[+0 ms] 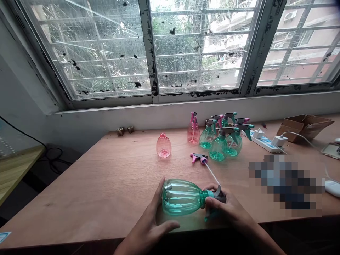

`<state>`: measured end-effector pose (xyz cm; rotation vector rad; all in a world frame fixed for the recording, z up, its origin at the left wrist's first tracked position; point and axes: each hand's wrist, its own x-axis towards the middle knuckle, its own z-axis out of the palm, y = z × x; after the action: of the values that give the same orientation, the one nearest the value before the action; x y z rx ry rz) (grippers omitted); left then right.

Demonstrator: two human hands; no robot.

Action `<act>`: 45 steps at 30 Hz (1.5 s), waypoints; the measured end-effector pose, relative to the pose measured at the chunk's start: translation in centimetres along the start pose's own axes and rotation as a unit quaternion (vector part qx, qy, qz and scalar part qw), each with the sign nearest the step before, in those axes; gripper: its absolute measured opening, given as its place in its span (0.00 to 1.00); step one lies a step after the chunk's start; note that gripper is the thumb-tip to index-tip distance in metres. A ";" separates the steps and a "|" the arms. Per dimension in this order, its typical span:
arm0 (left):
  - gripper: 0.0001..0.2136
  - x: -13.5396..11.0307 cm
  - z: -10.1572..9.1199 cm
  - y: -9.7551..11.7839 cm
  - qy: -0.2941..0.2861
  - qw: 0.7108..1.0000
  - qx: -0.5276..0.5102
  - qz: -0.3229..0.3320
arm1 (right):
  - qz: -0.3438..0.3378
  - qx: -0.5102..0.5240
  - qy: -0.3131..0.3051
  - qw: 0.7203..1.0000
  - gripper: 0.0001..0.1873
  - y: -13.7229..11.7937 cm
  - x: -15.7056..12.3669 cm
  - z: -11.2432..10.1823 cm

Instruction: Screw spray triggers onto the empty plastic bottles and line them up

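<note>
A green see-through spray bottle point(182, 196) lies on its side near the front edge of the wooden table point(106, 177). My left hand point(152, 223) cups its base, thumb and fingers curled around it. My right hand point(225, 207) is closed on the grey spray head at the bottle's neck. A loose pink and grey spray head point(199, 158) with a long white tube lies just beyond, its tube reaching toward my right hand.
A pink bottle without a head point(163, 145) stands mid-table. Behind it are a pink spray bottle point(193, 130) and several green spray bottles point(223, 140). A white power strip point(262, 141), a cardboard box point(302, 125) and a blurred patch sit at right. Windows run along the back.
</note>
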<state>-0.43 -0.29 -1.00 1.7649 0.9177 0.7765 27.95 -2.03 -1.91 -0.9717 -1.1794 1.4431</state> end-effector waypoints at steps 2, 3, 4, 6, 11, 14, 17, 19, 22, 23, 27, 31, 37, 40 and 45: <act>0.45 -0.2 -0.2 0.0 -0.003 1.000 -0.006 -0.008 | -0.006 0.004 -0.002 1.000 0.24 0.1 0.0 0.0; 0.42 -0.2 -0.3 -0.1 -0.004 1.000 -0.006 -0.012 | -0.009 0.005 -0.003 1.000 0.24 0.1 0.1 0.0; 0.40 -0.3 -0.3 -0.1 -0.003 1.000 -0.003 -0.016 | -0.012 0.005 -0.002 1.000 0.23 0.2 0.1 0.0; 0.38 -0.2 -0.3 -0.2 0.002 1.000 0.005 -0.018 | -0.015 0.003 0.003 1.000 0.23 0.2 0.1 -0.1; 0.39 0.1 0.1 -0.3 0.014 1.000 -0.011 0.013 | -0.009 -0.012 0.003 1.000 0.23 0.2 0.1 -0.2; 0.40 0.1 0.1 -0.3 0.008 1.000 -0.011 0.017 | -0.011 -0.011 -0.004 1.000 0.22 0.2 0.0 -0.2; 0.42 -0.1 0.0 -0.5 0.017 0.999 -0.029 -0.002 | -0.009 -0.012 -0.003 1.000 0.22 0.2 0.0 -0.2; 0.40 -0.1 0.0 -0.5 0.018 0.999 -0.050 -0.010 | -0.005 -0.015 -0.004 1.000 0.22 0.2 0.0 -0.2; 0.37 0.0 0.4 -0.1 0.021 0.998 -0.063 0.006 | -0.001 -0.013 -0.006 1.000 0.22 0.1 0.0 -0.2; 0.36 0.0 0.5 0.0 0.027 0.998 -0.063 0.015 | -0.002 -0.011 -0.006 1.000 0.21 0.2 0.0 -0.2; 0.38 0.1 0.7 0.3 0.032 0.998 -0.041 0.024 | -0.011 -0.014 -0.006 1.000 0.20 0.3 -0.2 -0.2; 0.41 0.1 0.1 0.0 0.017 0.999 -0.031 0.009 | -0.016 -0.023 -0.009 1.000 0.19 0.4 -0.2 -0.2; 0.31 0.4 0.1 -0.3 0.030 0.999 -0.025 0.017 | -0.011 -0.022 -0.010 1.000 0.19 0.0 0.0 -0.1; 0.30 0.4 0.4 0.1 0.036 0.999 -0.031 0.027 | -0.006 -0.033 -0.010 0.999 0.19 0.0 -0.1 -0.1; 0.32 0.3 0.2 0.9 0.008 0.998 -0.052 0.019 | -0.004 -0.064 -0.007 0.998 0.19 0.1 -0.3 -0.2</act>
<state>0.10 -0.34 -0.23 1.6907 0.8426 0.8493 28.20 -2.30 -2.02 -1.0435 -1.2977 1.3842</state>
